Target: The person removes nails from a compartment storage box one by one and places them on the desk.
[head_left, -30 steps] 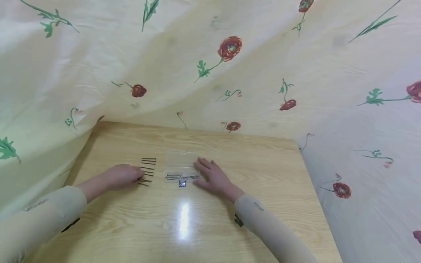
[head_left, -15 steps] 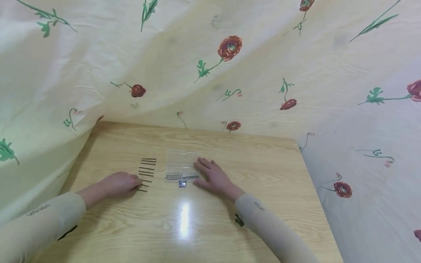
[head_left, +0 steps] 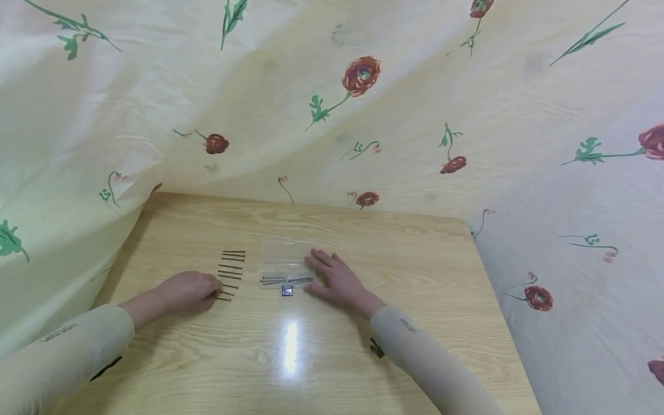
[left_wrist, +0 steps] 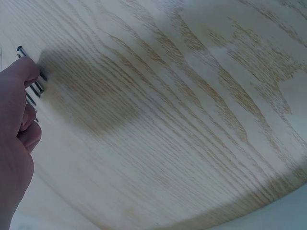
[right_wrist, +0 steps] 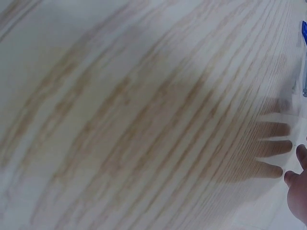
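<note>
A row of several thin dark nails (head_left: 231,268) lies on the wooden table (head_left: 394,253). My left hand (head_left: 215,290) sits at the near end of the row. Its curled fingertips pinch the nearest nail (head_left: 225,298). In the left wrist view the left hand (left_wrist: 28,96) has its thumb on the nails (left_wrist: 21,50). A clear plastic bag (head_left: 282,256) lies right of the row, with several nails (head_left: 286,280) inside and a small dark square piece (head_left: 287,291) at its near edge. My right hand (head_left: 332,275) rests flat, fingers spread, against the bag's right side. Only the right hand's fingertips (right_wrist: 290,178) show in the right wrist view.
Floral cream cloth (head_left: 363,115) hangs behind the table and drapes down on both sides, covering the left and right edges. A bright light glare (head_left: 290,346) sits on the wood near me. Bare wood extends to the right of the right hand.
My left hand has slid toward me along the row, from its middle to the nearest nail, which now lies slightly closer. The right hand and the bag have stayed put.
</note>
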`<state>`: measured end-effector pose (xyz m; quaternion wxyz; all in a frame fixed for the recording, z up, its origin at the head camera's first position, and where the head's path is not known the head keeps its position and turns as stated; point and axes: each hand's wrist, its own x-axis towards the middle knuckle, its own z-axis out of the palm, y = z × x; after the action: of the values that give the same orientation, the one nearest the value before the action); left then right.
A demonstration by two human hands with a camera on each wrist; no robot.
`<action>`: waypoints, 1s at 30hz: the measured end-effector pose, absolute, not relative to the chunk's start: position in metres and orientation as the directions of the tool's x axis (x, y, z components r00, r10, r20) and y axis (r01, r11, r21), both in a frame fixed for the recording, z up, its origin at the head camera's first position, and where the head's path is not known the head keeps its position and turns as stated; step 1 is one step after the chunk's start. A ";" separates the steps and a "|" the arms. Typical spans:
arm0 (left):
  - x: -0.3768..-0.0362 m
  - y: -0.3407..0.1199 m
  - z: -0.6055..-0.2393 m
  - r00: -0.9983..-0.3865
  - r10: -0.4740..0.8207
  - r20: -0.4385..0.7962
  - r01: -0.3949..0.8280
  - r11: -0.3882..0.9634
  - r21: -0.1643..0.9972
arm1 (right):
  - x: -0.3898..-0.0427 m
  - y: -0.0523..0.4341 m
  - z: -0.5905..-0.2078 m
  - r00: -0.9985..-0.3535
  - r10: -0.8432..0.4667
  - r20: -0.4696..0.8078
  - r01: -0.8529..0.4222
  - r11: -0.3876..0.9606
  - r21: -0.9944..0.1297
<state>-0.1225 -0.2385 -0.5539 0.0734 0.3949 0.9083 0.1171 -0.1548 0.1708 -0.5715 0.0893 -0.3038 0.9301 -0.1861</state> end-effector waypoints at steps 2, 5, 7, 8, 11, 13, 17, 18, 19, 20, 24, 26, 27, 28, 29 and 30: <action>-0.123 -0.238 -0.553 -0.673 0.739 -0.034 0.703 0.654 0.279 | -0.155 0.171 -0.572 -0.800 -0.598 -0.054 -0.532 0.748 -0.397; -0.126 -0.235 -0.550 -0.661 0.750 -0.015 0.713 0.634 0.299 | -0.155 0.172 -0.572 -0.804 -0.592 -0.058 -0.528 0.755 -0.389; -0.128 -0.233 -0.547 -0.656 0.755 -0.003 0.717 0.624 0.309 | -0.155 0.172 -0.573 -0.805 -0.591 -0.057 -0.528 0.757 -0.385; -0.129 -0.232 -0.545 -0.659 0.752 -0.004 0.713 0.627 0.314 | -0.155 0.172 -0.573 -0.805 -0.590 -0.057 -0.528 0.757 -0.385; -0.135 -0.226 -0.538 -0.673 0.740 -0.006 0.704 0.642 0.304 | -0.156 0.173 -0.573 -0.806 -0.588 -0.066 -0.527 0.764 -0.374; -0.141 -0.221 -0.532 -0.686 0.727 -0.009 0.692 0.656 0.301 | -0.156 0.174 -0.573 -0.807 -0.586 -0.075 -0.522 0.767 -0.373; -0.152 -0.208 -0.522 -0.694 0.720 -0.006 0.685 0.662 0.305 | -0.156 0.175 -0.573 -0.808 -0.584 -0.077 -0.519 0.768 -0.376; -0.155 -0.203 -0.521 -0.696 0.718 -0.009 0.682 0.664 0.306 | -0.156 0.175 -0.573 -0.808 -0.584 -0.078 -0.518 0.767 -0.378; -0.158 -0.199 -0.520 -0.694 0.720 -0.014 0.682 0.664 0.306 | -0.156 0.176 -0.573 -0.808 -0.584 -0.076 -0.519 0.767 -0.379; -0.161 -0.193 -0.518 -0.691 0.722 -0.019 0.683 0.662 0.308 | -0.155 0.176 -0.573 -0.808 -0.585 -0.073 -0.520 0.765 -0.380; -0.170 -0.169 -0.517 -0.668 0.743 -0.043 0.700 0.646 0.305 | -0.153 0.175 -0.571 -0.809 -0.583 -0.067 -0.521 0.766 -0.377; -0.172 -0.157 -0.517 -0.645 0.763 -0.047 0.714 0.624 0.317 | -0.151 0.174 -0.570 -0.811 -0.581 -0.065 -0.517 0.764 -0.386; -0.173 -0.152 -0.517 -0.637 0.769 -0.055 0.718 0.618 0.321 | -0.151 0.174 -0.569 -0.811 -0.581 -0.068 -0.514 0.764 -0.391; -0.173 -0.148 -0.517 -0.630 0.775 -0.060 0.722 0.612 0.323 | -0.150 0.173 -0.569 -0.811 -0.581 -0.069 -0.511 0.762 -0.397; -0.173 -0.144 -0.518 -0.624 0.779 -0.067 0.723 0.608 0.329 | -0.149 0.171 -0.569 -0.811 -0.581 -0.071 -0.510 0.760 -0.403; -0.172 -0.141 -0.518 -0.618 0.783 -0.072 0.726 0.604 0.329 | -0.149 0.170 -0.569 -0.811 -0.581 -0.074 -0.508 0.760 -0.406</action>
<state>-0.1721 -0.1408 -0.5182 0.1046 0.4243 0.8893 0.1349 -0.1489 0.1704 -0.5690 0.0979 -0.2917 0.9330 -0.1868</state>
